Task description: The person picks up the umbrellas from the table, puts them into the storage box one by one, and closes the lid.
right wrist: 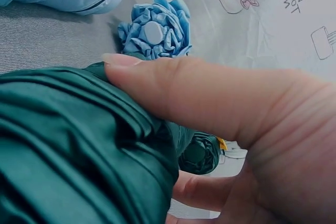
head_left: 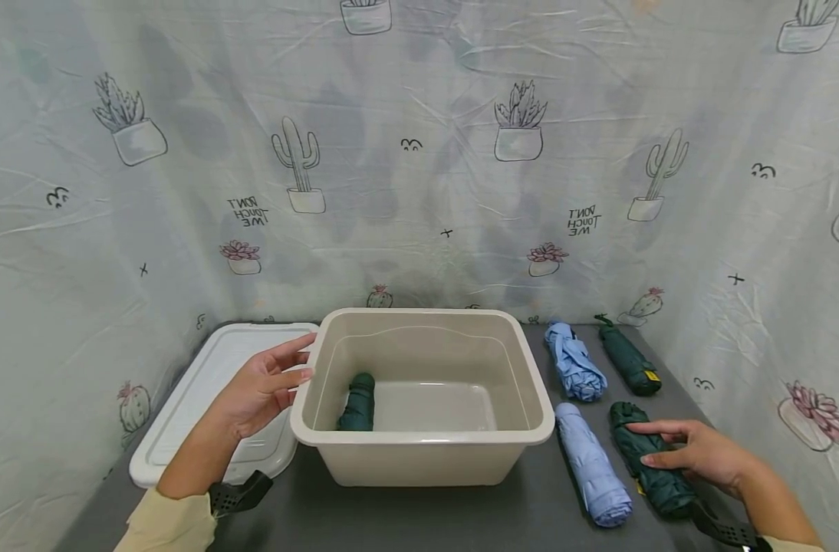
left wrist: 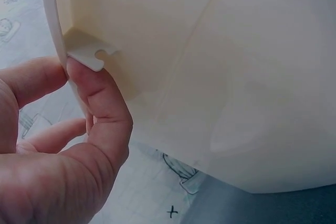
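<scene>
A beige plastic storage bin (head_left: 419, 460) stands in the middle of the table, with a dark green folded umbrella (head_left: 357, 402) leaning inside at its left end. My left hand (head_left: 268, 387) pinches the bin's left rim, thumb and fingertips meeting at the edge in the left wrist view. At the front right, my right hand (head_left: 709, 456) holds another dark green folded umbrella (head_left: 643, 460), thumb on one side and fingers on the other. In the right wrist view its gathered fabric (right wrist: 79, 140) fills the lower left, below the thumb. This umbrella lies along the table.
Left of the bin lies a white lid (head_left: 247, 345). A light blue folded umbrella (head_left: 592, 464) lies between bin and right hand. Behind it are another blue umbrella (head_left: 574, 364) and a green one (head_left: 626, 360) with a yellow tag. A patterned curtain (head_left: 419, 192) encloses the grey table (head_left: 419, 521).
</scene>
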The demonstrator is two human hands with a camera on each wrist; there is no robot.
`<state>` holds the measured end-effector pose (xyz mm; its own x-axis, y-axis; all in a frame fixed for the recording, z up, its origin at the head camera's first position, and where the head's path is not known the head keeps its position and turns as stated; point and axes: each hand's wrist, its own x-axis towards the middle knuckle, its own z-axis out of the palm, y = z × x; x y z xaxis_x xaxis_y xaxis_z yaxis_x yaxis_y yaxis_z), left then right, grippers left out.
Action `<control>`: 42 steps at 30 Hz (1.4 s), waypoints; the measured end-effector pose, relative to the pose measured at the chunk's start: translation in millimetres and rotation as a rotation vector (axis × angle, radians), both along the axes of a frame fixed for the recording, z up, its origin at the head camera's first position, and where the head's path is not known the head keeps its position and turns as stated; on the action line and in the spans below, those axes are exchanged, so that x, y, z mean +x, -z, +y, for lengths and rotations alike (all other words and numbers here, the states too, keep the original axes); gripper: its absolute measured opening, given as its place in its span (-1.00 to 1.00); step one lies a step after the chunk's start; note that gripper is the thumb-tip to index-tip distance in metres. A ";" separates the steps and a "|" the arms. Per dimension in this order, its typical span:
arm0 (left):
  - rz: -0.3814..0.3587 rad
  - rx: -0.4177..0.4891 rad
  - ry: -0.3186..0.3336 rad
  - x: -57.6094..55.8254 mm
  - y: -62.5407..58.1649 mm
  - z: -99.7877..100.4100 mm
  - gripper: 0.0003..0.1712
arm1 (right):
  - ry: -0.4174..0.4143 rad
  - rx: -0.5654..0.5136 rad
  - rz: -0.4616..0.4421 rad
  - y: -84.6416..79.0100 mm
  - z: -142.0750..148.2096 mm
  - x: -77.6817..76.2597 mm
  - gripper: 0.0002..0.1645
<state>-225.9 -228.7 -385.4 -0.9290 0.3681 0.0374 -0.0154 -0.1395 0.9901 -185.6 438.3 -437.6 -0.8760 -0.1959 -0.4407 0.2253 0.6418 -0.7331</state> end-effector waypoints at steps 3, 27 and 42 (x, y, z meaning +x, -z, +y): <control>-0.002 0.013 0.010 -0.4 0.5 0.2 -0.18 | 0.002 0.008 0.001 -0.3 -0.8 0.7 -0.27; -0.014 0.021 0.013 -1.0 -1.2 0.9 -0.16 | 0.006 0.042 0.014 -2.4 -1.5 0.1 -0.26; -0.010 -0.002 0.006 -0.2 -0.7 0.1 -0.16 | 0.010 0.059 0.030 -3.1 -4.9 0.9 -0.24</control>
<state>-226.1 -228.6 -384.6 -0.9273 0.3733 0.0275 -0.0259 -0.1374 0.9902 -184.6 433.3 -434.5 -0.8909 -0.1617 -0.4244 0.2099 0.6821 -0.7005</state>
